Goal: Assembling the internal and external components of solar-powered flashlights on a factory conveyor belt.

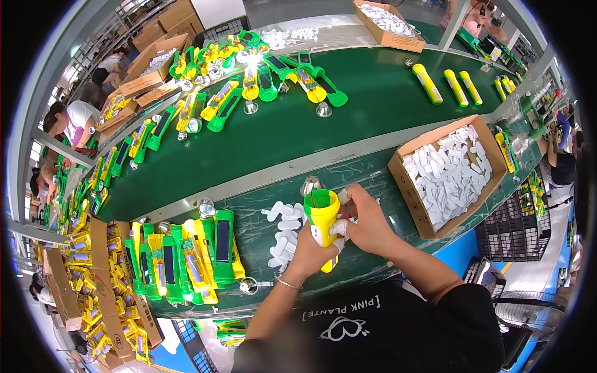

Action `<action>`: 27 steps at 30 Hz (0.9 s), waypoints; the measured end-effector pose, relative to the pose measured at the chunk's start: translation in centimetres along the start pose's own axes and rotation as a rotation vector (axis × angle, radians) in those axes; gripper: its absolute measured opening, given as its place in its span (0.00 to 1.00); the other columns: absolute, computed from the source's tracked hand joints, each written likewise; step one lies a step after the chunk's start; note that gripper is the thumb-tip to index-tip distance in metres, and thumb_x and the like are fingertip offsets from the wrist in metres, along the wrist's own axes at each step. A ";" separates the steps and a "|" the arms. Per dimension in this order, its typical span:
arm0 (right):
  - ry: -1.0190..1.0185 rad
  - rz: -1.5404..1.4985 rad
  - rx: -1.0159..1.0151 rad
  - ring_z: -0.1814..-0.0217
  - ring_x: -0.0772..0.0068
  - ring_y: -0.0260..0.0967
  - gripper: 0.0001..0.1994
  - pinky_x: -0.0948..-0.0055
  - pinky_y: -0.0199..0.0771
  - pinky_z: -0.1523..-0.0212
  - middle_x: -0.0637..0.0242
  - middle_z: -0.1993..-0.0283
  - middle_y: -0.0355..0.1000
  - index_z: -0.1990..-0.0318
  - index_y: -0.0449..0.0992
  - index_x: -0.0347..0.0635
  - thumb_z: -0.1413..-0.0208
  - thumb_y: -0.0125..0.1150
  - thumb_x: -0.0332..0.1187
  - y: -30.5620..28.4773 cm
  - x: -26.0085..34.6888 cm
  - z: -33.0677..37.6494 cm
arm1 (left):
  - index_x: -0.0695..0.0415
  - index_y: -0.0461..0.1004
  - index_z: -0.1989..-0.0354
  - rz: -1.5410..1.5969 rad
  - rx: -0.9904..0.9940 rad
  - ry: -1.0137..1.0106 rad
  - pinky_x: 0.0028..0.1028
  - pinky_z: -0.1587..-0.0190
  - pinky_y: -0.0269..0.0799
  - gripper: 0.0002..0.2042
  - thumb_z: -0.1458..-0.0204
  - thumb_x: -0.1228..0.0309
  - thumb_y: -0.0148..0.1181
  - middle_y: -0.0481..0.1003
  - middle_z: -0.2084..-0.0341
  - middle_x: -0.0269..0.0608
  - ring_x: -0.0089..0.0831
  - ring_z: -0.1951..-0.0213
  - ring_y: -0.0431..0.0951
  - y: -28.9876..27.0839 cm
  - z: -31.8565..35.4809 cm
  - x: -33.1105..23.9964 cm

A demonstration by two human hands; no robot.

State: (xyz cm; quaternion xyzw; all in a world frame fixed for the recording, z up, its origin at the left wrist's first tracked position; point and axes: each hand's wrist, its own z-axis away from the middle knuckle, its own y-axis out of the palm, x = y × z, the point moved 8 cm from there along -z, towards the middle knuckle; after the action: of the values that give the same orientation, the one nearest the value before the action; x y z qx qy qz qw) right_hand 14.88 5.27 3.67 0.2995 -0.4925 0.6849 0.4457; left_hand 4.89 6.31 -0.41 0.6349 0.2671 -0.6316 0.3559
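In front of me is a yellow and green flashlight body (323,219), its round green-rimmed head facing up and a thin wire showing inside. My left hand (309,253) is wrapped around its handle from below. Against its right side press the fingers of my right hand (371,229), some with white fingertip covers. Just behind the flashlight's head sits a silver reflector cup (310,184), perhaps joined by the wire; I cannot tell. Small white plastic pieces (284,244) are scattered on the bench to the left of my hands.
A row of flashlight bodies (154,264) lies at left, beside cartons of yellow parts (93,298). At right stands a carton of white pieces (407,200). Beyond a metal rail, a green conveyor belt (261,138) carries more flashlights. Another person (78,124) sits at far left.
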 end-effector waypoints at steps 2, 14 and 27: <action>-0.137 -0.110 0.025 0.41 0.65 0.55 0.32 0.67 0.54 0.41 0.56 0.43 0.56 0.39 0.46 0.43 0.50 0.52 0.26 0.2 0.3 -0.4 | 0.58 0.63 0.56 0.064 0.022 -0.020 0.28 0.62 0.70 0.21 0.63 0.80 0.57 0.71 0.68 0.37 0.29 0.66 0.74 0.3 0.0 -0.4; -0.448 -0.480 0.162 0.41 0.70 0.53 0.25 0.71 0.51 0.41 0.60 0.43 0.55 0.39 0.45 0.36 0.44 0.42 0.29 2.7 1.2 -0.4 | 0.59 0.64 0.59 0.521 -0.008 -0.158 0.28 0.68 0.71 0.21 0.66 0.83 0.55 0.70 0.71 0.37 0.29 0.71 0.73 1.0 0.2 -0.3; -0.494 -0.182 -0.125 0.54 0.78 0.61 0.18 0.75 0.62 0.52 0.68 0.55 0.65 0.48 0.61 0.37 0.46 0.48 0.34 -14.1 6.8 -10.7 | 0.63 0.57 0.49 0.272 0.064 -0.142 0.31 0.54 0.66 0.25 0.52 0.63 0.56 0.62 0.53 0.43 0.29 0.52 0.64 -0.8 -12.4 -2.0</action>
State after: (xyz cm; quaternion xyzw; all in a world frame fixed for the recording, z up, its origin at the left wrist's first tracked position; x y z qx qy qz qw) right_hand 25.07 19.14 11.64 0.4725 -0.5985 0.5165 0.3896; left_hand 11.75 16.82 0.88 0.6298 0.1326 -0.6291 0.4359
